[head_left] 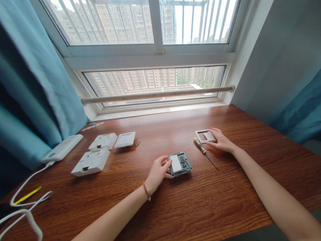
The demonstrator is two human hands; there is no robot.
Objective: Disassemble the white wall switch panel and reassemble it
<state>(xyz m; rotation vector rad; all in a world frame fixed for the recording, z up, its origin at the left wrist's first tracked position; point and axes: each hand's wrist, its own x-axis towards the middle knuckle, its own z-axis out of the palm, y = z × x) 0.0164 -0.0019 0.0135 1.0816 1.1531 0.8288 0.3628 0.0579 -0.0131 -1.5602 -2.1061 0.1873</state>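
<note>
My left hand [159, 167] grips a grey wall switch body [185, 161] by its left edge, thumb on top. A white rocker plate [176, 163] covers the left part of that body, and the grey mechanism shows on the right part. Over to the right, my right hand [220, 140] has its thumb and fingers around the right end of a white switch frame [198, 137] lying on the table. A loose white rocker [208, 136] shows within the frame, close to my fingers. Just in front lies a screwdriver [200, 146], its shaft pointing toward me.
Two white mounting boxes [91, 162] sit at the left of the wooden table [150, 207]. Beside them are a white socket panel [124, 139] and several small screws [136, 144]. A white power bank [62, 149] with a cable and a yellow strip [27, 195] lie at the far left.
</note>
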